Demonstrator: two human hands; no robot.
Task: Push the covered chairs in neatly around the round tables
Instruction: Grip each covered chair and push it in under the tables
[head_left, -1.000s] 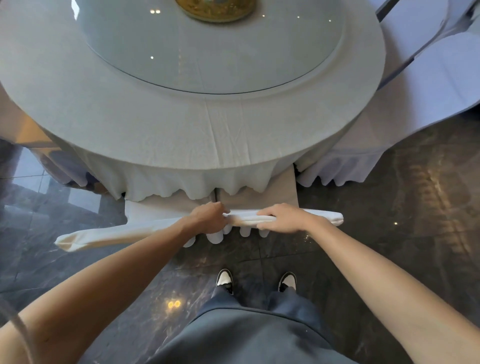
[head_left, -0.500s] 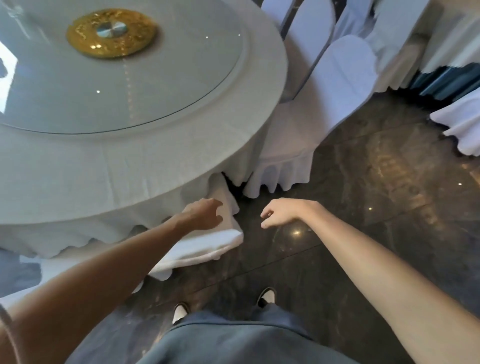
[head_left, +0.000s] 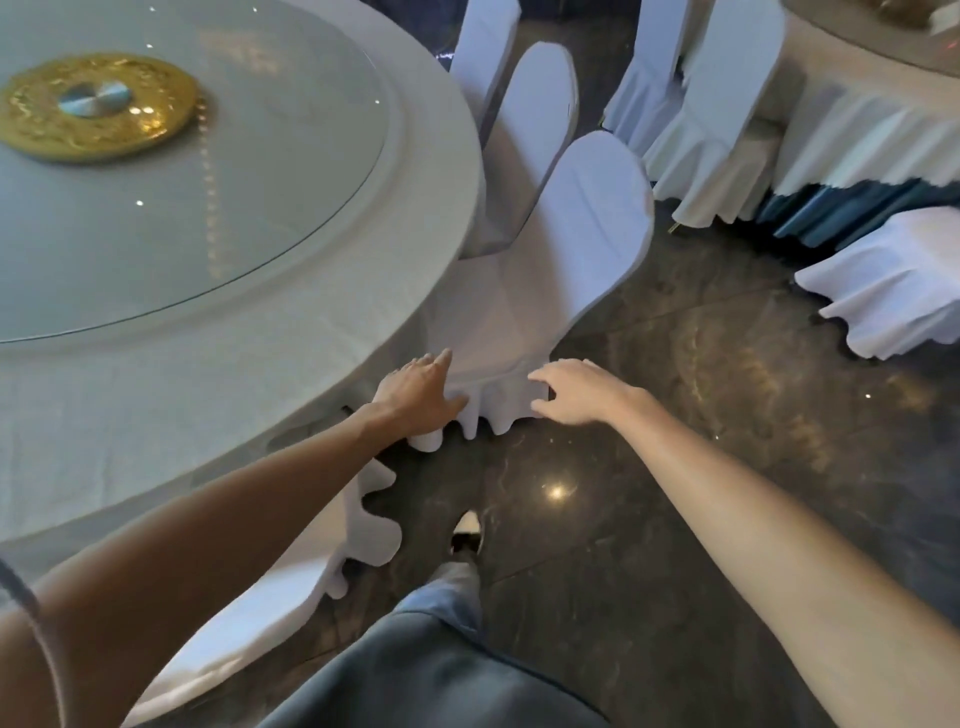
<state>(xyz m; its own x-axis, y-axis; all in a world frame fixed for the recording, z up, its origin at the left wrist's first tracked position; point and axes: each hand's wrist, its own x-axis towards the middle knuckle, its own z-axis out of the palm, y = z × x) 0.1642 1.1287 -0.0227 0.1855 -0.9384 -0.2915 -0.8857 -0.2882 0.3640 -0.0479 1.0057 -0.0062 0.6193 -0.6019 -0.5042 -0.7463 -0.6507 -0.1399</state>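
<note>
Both arms are out toward the next white covered chair (head_left: 561, 249), which stands at the right-hand edge of the round table (head_left: 410, 291), its seat partly under the tablecloth and its curved back angled away toward the dark marble floor (head_left: 675, 467). The left hand (head_left: 421, 395) is flat and spread, fingers (head_left: 441, 364) splayed wide and holding nothing, lying over the near corner of the seat cover where it meets the table drape; whether the palm actually presses the fabric is hard to tell. The right hand (head_left: 576, 389) is loosely open too, fingers slightly curled and empty, its fingertips just at the ruffled skirt (head_left: 493, 415) along the chair's near edge. So the chair lies right ahead of both hands, its frilled hem between them. To do this well, I'd judge the hands should find the hard frame beneath the cloth rather than bunching loose cover, then push evenly from both sides so the chair slides straight toward the table's centre, not twisting. Watch the skirt: it could catch under a leg or drag the tablecloth. Another covered chair (head_left: 535, 114) stands just behind it.
</note>
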